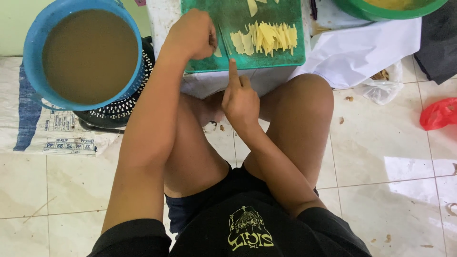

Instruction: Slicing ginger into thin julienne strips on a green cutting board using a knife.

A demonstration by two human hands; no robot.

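Left hand (193,34) fisted on green cutting board (209,64), what it grips hidden; pale yellow strips (266,38) just right of it; right hand (240,100) nearer edge, forefinger out, empty

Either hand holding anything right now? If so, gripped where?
Left hand is fisted on the green cutting board; whether it holds anything cannot be told. Right hand holds nothing, its index finger against the board's near edge.

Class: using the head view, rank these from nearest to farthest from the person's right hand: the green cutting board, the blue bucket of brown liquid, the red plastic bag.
From the right hand:
1. Green cutting board, straight ahead; the raised forefinger is at its near edge.
2. Blue bucket, far to the left, beyond the left arm.
3. Red plastic bag, on the floor tiles at the far right edge.
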